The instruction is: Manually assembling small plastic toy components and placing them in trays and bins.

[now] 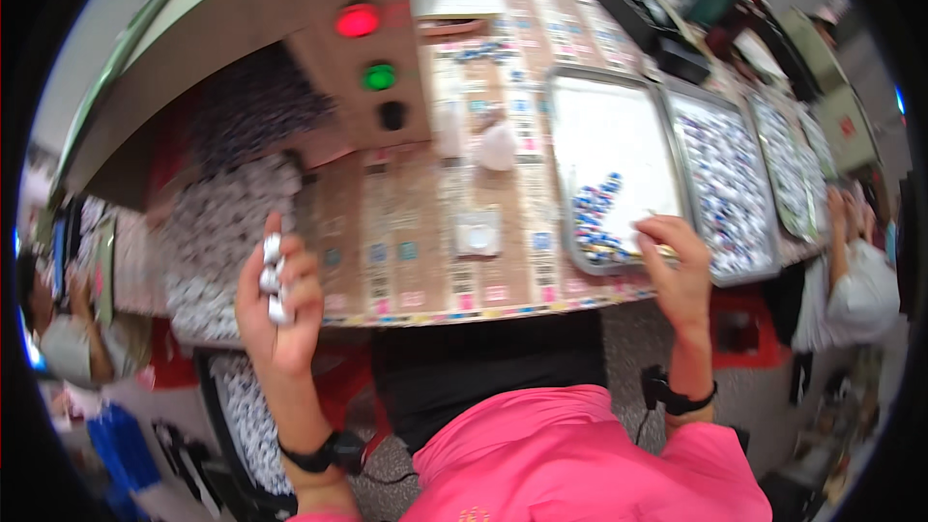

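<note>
At the left, my left hand [280,314] is raised with its fingers curled around a short row of small white pieces [272,278], each rounded and shiny. A heap of similar small white pieces [217,232] lies just beyond that hand. My right hand [681,266] is over the near right corner of a grey-rimmed tray [559,174]. Its thumb and forefinger are closed together, and whatever they pinch is too small to make out. A cluster of small blue, white and reddish pieces [592,217] sits on the tray's white bottom, beside my right fingers.
A beige box [387,39] with a red light [357,19] and a green light [379,76] stands at the back left. Trays full of blue and white pieces [725,184] line the right. A white block [478,233] lies mid-table. Other people sit at both sides.
</note>
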Available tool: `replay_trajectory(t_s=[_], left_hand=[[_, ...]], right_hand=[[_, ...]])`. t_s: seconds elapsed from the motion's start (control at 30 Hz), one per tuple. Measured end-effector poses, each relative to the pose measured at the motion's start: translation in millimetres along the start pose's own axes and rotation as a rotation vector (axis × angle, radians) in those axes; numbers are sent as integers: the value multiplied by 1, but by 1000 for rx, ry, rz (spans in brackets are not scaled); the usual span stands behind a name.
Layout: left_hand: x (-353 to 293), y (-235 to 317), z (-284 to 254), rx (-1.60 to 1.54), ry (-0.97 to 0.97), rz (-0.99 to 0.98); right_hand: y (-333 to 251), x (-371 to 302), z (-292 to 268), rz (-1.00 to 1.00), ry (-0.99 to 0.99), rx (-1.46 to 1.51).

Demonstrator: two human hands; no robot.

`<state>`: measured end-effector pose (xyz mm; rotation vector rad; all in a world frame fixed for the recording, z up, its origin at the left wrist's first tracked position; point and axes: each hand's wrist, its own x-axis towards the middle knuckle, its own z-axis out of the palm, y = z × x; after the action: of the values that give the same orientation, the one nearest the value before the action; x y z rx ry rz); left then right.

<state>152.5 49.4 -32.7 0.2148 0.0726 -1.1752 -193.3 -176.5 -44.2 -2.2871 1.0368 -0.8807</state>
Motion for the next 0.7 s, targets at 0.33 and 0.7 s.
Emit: replay_trajectory(t_s=[0.33,0.7], left_hand=[[-27,-122,-11,310,231,-455],[-29,-123,-11,300,190,-450]], right_hand=[[14,7,10,-15,-127,-4],[18,31,27,-28,-355,-166]])
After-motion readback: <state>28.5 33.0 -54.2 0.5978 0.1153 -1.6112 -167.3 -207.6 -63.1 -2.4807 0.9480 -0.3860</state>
